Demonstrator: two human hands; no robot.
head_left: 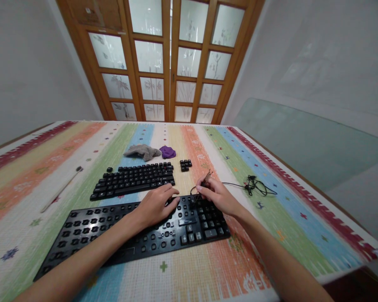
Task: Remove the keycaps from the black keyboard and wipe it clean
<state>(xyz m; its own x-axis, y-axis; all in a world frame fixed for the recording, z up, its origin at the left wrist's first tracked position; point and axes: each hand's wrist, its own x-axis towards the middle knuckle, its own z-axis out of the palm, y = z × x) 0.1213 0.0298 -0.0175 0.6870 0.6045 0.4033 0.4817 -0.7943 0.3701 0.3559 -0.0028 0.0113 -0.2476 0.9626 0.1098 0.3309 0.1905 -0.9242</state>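
A black keyboard (126, 235) lies tilted across the near side of the table. Most of its keycaps are off, while the right-hand block keeps several. On its upper middle rests my left hand (157, 204), fingers lying over the board with nothing visible in them. My right hand (219, 193) is closed on a small brown tool with a forked tip (207, 178), held above the keyboard's upper right corner. Removed keycaps (135, 179) sit in rows behind the board, and a small group of loose keycaps (185, 165) stands to their right.
Left of the keycaps lies a thin brush (61, 189) with a dark tip. A grey cloth (141, 151) and a purple lump (168, 152) are farther back. The cable (255, 185) is bundled at right. A striped tablecloth (164, 283) covers the table.
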